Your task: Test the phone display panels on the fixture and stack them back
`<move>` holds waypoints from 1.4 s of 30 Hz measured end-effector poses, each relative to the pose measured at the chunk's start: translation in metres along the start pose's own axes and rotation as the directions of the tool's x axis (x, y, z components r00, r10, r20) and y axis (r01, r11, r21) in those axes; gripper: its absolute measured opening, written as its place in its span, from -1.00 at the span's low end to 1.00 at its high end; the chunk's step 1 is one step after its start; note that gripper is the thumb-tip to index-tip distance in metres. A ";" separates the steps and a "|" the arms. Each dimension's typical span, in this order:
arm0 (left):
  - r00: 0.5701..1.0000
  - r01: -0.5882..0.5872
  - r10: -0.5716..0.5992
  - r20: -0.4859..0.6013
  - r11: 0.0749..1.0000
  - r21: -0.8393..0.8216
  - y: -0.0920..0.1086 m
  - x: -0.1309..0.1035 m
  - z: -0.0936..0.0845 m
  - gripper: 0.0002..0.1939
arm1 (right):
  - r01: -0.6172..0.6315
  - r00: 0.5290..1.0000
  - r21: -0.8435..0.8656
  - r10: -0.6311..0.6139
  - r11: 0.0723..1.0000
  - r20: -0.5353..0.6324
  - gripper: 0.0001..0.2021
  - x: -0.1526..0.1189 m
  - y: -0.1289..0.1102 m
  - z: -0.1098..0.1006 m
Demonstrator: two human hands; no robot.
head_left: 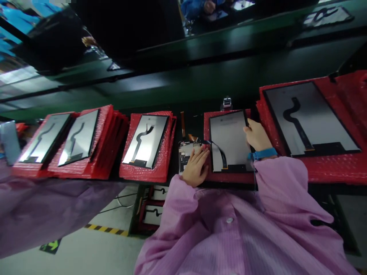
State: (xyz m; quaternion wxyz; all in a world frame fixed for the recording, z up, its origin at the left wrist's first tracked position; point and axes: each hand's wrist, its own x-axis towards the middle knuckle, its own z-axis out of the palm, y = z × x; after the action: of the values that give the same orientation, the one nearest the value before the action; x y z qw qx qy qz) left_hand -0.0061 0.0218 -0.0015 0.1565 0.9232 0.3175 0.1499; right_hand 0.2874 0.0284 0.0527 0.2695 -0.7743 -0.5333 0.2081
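Note:
A grey-backed display panel lies on red bubble wrap in front of me. My right hand, with a blue wrist strap, grips the panel's right edge between thumb and fingers. A dark ribbon cable curves from the panel's lower edge leftward to a small circuit board. My left hand lies over that board, its fingers stretched out toward the cable's end. The exact contact under the fingertips is hidden. An orange flex strip stands just behind the board.
Stacks of red bubble-wrap sleeves carry more panels at left. Another panel rests on red wrap at right. A small metal-topped object sits behind my panel. A co-worker's sleeve reaches in at left. People in blue work across the line.

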 end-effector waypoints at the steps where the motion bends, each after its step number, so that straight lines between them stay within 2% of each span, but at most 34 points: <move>1: 1.000 0.000 0.000 -0.003 1.000 0.009 0.001 0.000 -0.001 -0.41 | -0.044 0.999 -0.065 0.044 0.997 0.009 -0.57 -0.003 -0.003 -0.001; 3: 1.000 0.005 -0.005 -0.015 0.999 0.032 0.005 0.000 -0.005 -0.43 | -0.046 0.999 -0.163 0.047 0.986 0.003 -0.56 -0.013 -0.013 -0.005; 5: 0.998 -0.013 0.015 -0.055 0.999 0.041 0.009 0.001 -0.013 -0.52 | 0.110 0.994 -0.188 -0.110 0.976 0.010 -0.52 -0.024 -0.029 -0.007; 6: 0.994 -0.039 0.043 -0.097 0.998 0.041 0.011 0.002 -0.019 -0.58 | 0.215 0.977 -0.169 -0.213 0.962 0.032 -0.51 -0.027 -0.037 -0.005; 8: 0.963 -0.087 0.099 -0.250 0.994 0.059 0.015 0.007 -0.031 -0.71 | 0.419 0.903 -0.033 -0.413 0.907 0.119 -0.55 -0.028 -0.053 0.004; 9: 0.931 -0.084 0.108 -0.349 0.993 0.083 0.015 0.011 -0.036 -0.75 | 0.488 0.853 0.063 -0.491 0.870 0.177 -0.60 -0.025 -0.059 0.012; 11: 0.849 -0.001 0.074 -0.524 0.990 0.138 0.014 0.022 -0.043 -0.78 | 0.539 0.769 0.230 -0.585 0.810 0.258 -0.72 -0.017 -0.068 0.028; 12: 0.822 0.049 0.051 -0.567 0.986 0.158 0.012 0.028 -0.045 -0.77 | 0.536 0.749 0.283 -0.603 0.795 0.275 -0.78 -0.013 -0.069 0.036; 14: 0.824 0.097 0.022 -0.566 0.979 0.180 0.005 0.041 -0.045 -0.74 | 0.518 0.750 0.330 -0.605 0.789 0.268 -0.87 -0.006 -0.067 0.047; 18: 0.880 0.033 0.048 -0.473 0.986 0.162 -0.011 0.056 -0.035 -0.77 | 0.520 0.766 0.326 -0.600 0.790 0.232 -0.90 -0.004 -0.058 0.057; 23: 0.928 0.070 -0.013 -0.374 0.988 0.140 -0.018 0.057 -0.026 -0.81 | 0.536 0.777 0.281 -0.596 0.796 0.205 -0.88 -0.008 -0.056 0.063; 27: 0.943 0.059 -0.009 -0.333 0.988 0.140 -0.019 0.057 -0.024 -0.80 | 0.557 0.771 0.249 -0.604 0.793 0.200 -0.89 -0.008 -0.056 0.067; 30: 0.943 0.043 0.011 -0.331 0.987 0.155 -0.019 0.057 -0.023 -0.78 | 0.573 0.762 0.228 -0.614 0.787 0.207 -0.90 -0.007 -0.055 0.068; 37: 0.905 -0.049 0.122 -0.407 0.982 0.185 -0.022 0.057 -0.018 -0.81 | 0.619 0.703 0.242 -0.664 0.747 0.254 -0.86 -0.004 -0.053 0.068; 40: 0.911 -0.005 0.059 -0.407 0.991 0.131 -0.025 0.057 -0.017 -0.77 | 0.621 0.681 0.294 -0.686 0.726 0.257 -0.83 0.001 -0.052 0.062; 41: 0.903 0.032 0.011 -0.430 0.995 0.093 -0.025 0.056 -0.018 -0.75 | 0.603 0.690 0.331 -0.683 0.726 0.242 -0.81 0.003 -0.050 0.058; 42: 0.877 0.083 -0.050 -0.478 0.995 0.049 -0.025 0.055 -0.019 -0.74 | 0.568 0.717 0.369 -0.663 0.736 0.217 -0.77 0.007 -0.048 0.055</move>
State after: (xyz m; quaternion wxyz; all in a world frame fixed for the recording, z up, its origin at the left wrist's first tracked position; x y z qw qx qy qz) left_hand 0.0150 0.0789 0.0161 0.0474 0.8514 0.3824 0.3559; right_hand 0.2219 0.0590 0.0415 0.3342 -0.4573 -0.7653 0.3059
